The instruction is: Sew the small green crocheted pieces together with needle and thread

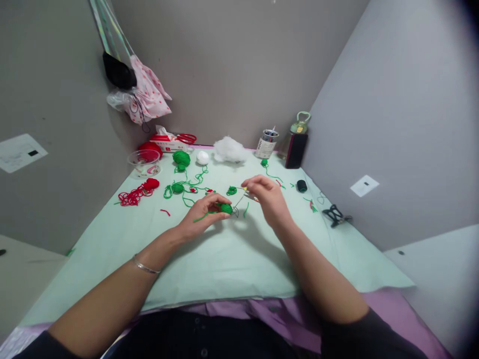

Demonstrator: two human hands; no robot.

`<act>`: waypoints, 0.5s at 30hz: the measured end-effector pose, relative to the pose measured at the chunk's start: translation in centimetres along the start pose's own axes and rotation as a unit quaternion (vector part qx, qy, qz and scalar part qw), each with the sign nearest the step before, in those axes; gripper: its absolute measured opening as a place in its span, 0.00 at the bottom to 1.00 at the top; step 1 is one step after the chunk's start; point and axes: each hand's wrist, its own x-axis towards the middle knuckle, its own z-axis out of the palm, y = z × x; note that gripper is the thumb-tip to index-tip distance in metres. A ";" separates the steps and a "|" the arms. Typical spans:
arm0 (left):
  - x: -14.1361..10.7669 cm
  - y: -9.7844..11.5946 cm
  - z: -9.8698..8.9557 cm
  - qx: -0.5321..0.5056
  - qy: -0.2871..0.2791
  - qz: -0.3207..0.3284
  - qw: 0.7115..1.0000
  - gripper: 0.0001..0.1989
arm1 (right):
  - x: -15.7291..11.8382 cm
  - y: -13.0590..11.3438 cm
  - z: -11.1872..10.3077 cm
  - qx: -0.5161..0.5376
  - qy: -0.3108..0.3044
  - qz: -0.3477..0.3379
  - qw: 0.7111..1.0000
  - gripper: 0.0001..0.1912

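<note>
A fuzzy green yarn piece (226, 208) sat at the centre of the smooth pale-green tablecloth (224, 269), between plain grey walls (239, 65). The left hand (204, 212), wrist low, pinched it between thumb and fingers; the right hand (267, 197), arched higher, pinched dark thread (239, 200).

left hand (204, 214): fingers pinched, palm inward | right hand (266, 195): raised, fingers curled
</note>
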 end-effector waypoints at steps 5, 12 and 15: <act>-0.3 0.4 -0.5 0.032 -0.072 -0.011 0.997 0.13 | 2.6 -1.5 -4.8 0.234 0.039 0.151 0.960 0.11; -0.2 0.7 -2.4 0.105 -0.109 0.007 0.988 0.11 | 4.6 -0.9 -15.9 0.184 0.292 -0.126 0.930 0.13; -0.1 0.5 -2.7 0.093 -0.119 -0.003 0.989 0.12 | 4.7 -0.9 -18.2 0.172 0.316 -0.157 0.920 0.15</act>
